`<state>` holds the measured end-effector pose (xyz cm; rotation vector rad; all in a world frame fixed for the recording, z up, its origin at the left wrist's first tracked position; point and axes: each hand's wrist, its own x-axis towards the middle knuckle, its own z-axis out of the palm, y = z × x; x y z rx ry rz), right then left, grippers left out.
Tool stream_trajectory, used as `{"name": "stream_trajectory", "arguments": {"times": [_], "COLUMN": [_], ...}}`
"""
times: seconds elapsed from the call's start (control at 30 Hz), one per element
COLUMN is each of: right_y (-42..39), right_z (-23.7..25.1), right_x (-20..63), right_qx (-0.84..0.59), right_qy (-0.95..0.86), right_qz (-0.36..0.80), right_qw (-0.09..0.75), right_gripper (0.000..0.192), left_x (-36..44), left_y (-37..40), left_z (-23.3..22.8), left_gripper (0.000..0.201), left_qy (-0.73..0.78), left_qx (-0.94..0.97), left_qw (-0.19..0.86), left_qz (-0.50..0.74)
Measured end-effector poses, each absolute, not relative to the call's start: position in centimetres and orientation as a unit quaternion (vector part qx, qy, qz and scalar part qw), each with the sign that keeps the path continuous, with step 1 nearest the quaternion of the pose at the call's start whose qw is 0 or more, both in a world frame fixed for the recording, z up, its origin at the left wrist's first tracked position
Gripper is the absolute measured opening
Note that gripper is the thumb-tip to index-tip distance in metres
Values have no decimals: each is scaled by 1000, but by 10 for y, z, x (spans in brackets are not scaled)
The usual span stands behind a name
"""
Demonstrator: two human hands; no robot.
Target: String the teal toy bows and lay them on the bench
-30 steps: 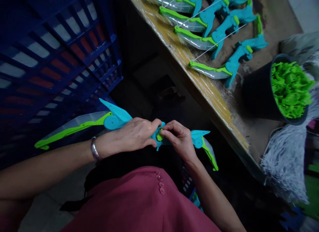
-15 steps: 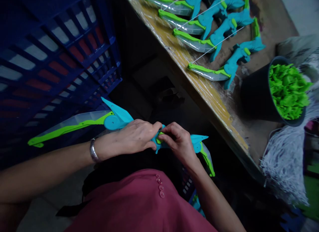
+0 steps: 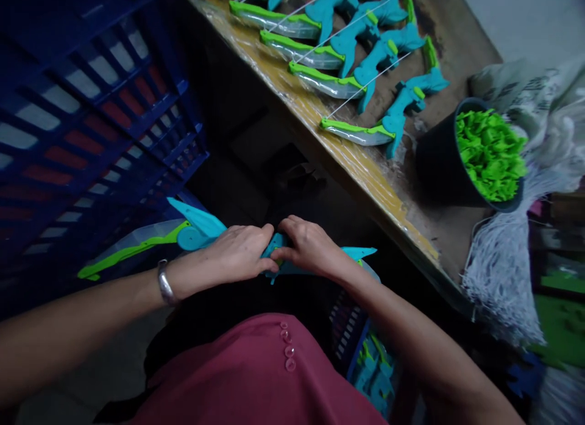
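Two hands on one blue-and-lime toy bow (image 3: pixel 273 242), held over the lap, off the table's near edge. Left hand (image 3: pixel 240 251), bracelet (image 3: pixel 165 283) at wrist: fingers closed round the bow's body, same hold as half a second ago. Lime piece (image 3: pixel 278 262) at the bow's middle now mostly covered; more showed earlier. Right hand (image 3: pixel 308 245): was pinching that piece, now fingers curled over the bow's body, thumb across the near side, gap small; any grip on the piece itself, can't tell. Bow's right limb now mostly behind the forearm. View shifted too, more of the lower crate in sight.

Surroundings, left to right: slatted blue crate (image 3: pixel 82 38); lower crate (image 3: pixel 336 327) with more bows (image 3: pixel 377 376); table (image 3: pixel 356 160), yellow border, shiny film along near edge. Strung bows (image 3: pixel 395 111) in a row, tips toward that edge. Black bucket (image 3: pixel 439 160) of lime plastic parts (image 3: pixel 491 154) by the right edge, white strings (image 3: pixel 500 279) hanging beside it, printed sack (image 3: pixel 498 90) behind. Room dim.
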<state>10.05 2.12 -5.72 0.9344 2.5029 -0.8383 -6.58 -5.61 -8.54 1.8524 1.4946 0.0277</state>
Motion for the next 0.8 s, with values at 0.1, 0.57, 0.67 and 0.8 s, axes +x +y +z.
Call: {"name": "stream_trajectory", "arguments": {"times": [0.1,0.57,0.67,0.8], "right_y": [24,45,77,156], "right_z": [-64,-57,-17,36], "right_x": [93,111,152,240], "right_qx": [334,293,343,525], "right_qy": [873,883,895,833], "right_qz": [-312,-354,-285,-137], "right_qw": [168,97,-15,-106], "right_gripper": [34,33,23,20], "left_x": [-64,-83,-81,-89], "left_y": [-51,-51,-64,-77], "left_z": [-91,-139,-148,-153], "left_gripper": [45,66,72,63], "left_qy": [593,594,609,597], "left_qx": [686,678,650,589], "left_qw": [420,420,435,509], "left_qz": [1,105,132,194]}}
